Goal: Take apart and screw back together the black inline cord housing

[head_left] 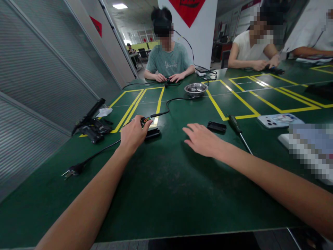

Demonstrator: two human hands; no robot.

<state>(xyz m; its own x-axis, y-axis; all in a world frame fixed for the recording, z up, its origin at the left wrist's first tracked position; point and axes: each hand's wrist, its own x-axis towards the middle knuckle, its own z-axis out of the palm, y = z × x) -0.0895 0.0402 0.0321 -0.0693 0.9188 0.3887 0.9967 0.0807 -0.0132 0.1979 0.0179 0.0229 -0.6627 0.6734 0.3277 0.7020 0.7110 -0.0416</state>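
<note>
My left hand (133, 133) is closed on a small black part (145, 120) with yellow and orange spots, its far side covered by my fingers. Just right of that hand, on the table, is an open black plastic housing half (152, 134). A black cord with a two-pin plug (74, 170) runs up to my left hand, and a second black cable (166, 110) ends close to the part. My right hand (201, 138) is held over the table with fingers apart and nothing in it. Beyond it sits another black housing piece (216, 127).
A screwdriver (235, 124), a phone (279, 120) and a blurred white stack (309, 152) lie on the right. At far left is a pile of black parts (95, 128). A metal bowl (196, 89) stands mid-table. Several people sit across the green table (166, 198).
</note>
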